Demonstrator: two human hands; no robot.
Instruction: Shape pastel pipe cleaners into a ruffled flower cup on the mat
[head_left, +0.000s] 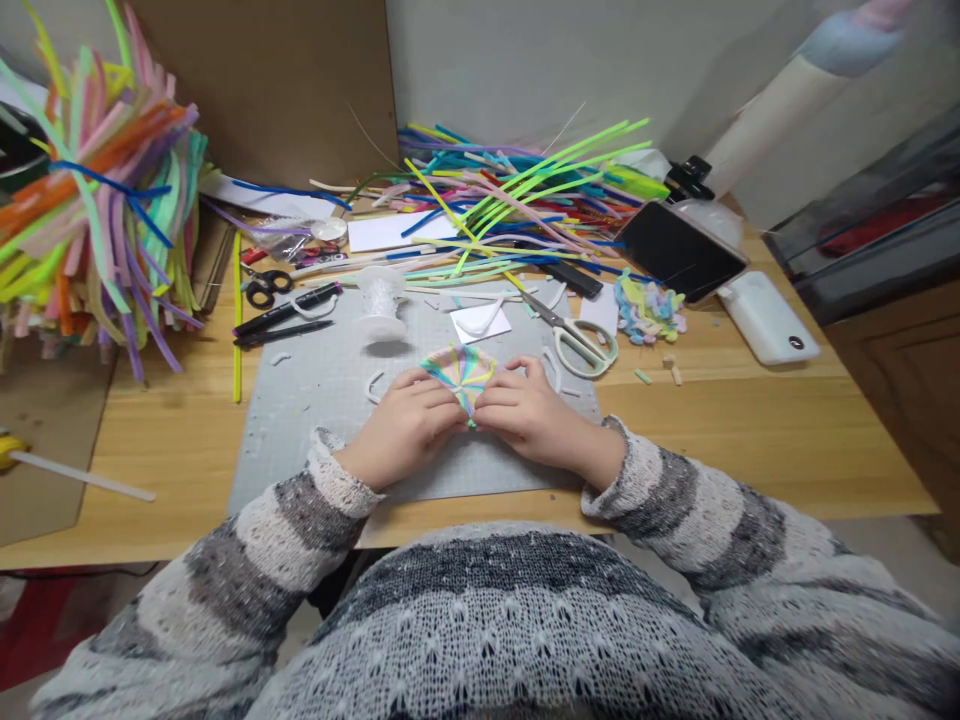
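Both my hands meet over the grey cutting mat (315, 420), holding a round, pastel-striped disc (459, 368) that looks made of pipe cleaners. My left hand (412, 415) grips its left and lower edge with curled fingers. On the other side, my right hand (529, 412) pinches the lower right edge. My fingers cover part of the disc's rim. Just beyond it lies a small white card (480, 323) with a bent white strip on it. A white spool (382, 305) stands to the left, and pale-handled scissors (581, 345) rest to the right.
Loose pipe cleaners (517, 190) spread along the back, with a big bundle (97, 210) at the left. Black markers (289, 310) and small dark scissors (266, 285) lie left. A phone (682, 250), a white case-like block (769, 318) and pastel curled pieces (649, 308) are right.
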